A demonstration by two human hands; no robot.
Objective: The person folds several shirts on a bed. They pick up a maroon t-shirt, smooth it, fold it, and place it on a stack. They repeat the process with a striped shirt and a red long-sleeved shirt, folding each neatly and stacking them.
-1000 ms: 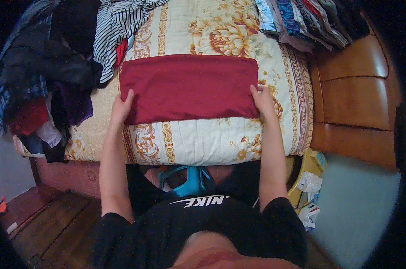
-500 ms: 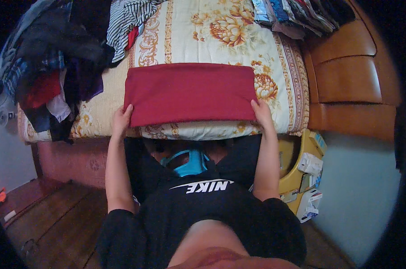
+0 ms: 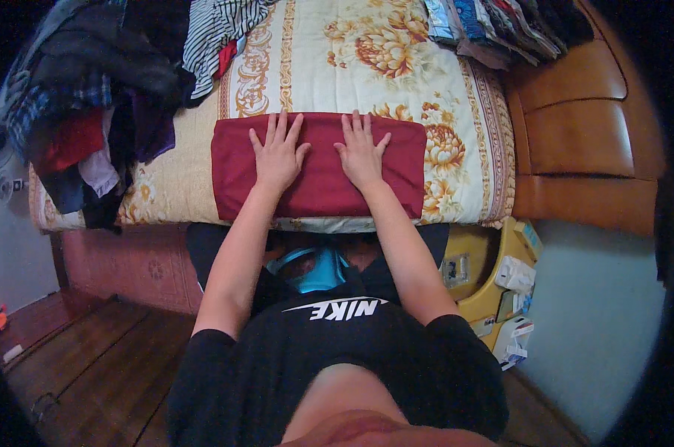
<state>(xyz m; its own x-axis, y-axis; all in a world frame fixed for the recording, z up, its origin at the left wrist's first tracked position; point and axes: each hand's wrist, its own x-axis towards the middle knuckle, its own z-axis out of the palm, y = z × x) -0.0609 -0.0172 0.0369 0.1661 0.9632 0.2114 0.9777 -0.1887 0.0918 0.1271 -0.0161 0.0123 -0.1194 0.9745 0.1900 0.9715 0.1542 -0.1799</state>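
A dark red folded cloth lies as a wide rectangle along the near edge of the bed. My left hand rests flat on its left half, fingers spread and pointing away from me. On the right half my right hand is also laid flat with fingers apart. Neither hand grips anything. What kind of garment the folded cloth is cannot be made out.
A loose heap of dark clothes covers the bed's left side, beside a striped black-and-white garment. Folded clothes stand in a row at the far right. A brown leather headboard and a yellow cabinet are on the right.
Both hands have let go of the cloth's near corners and moved inward and forward onto its top. The cloth has settled flat on the bed.
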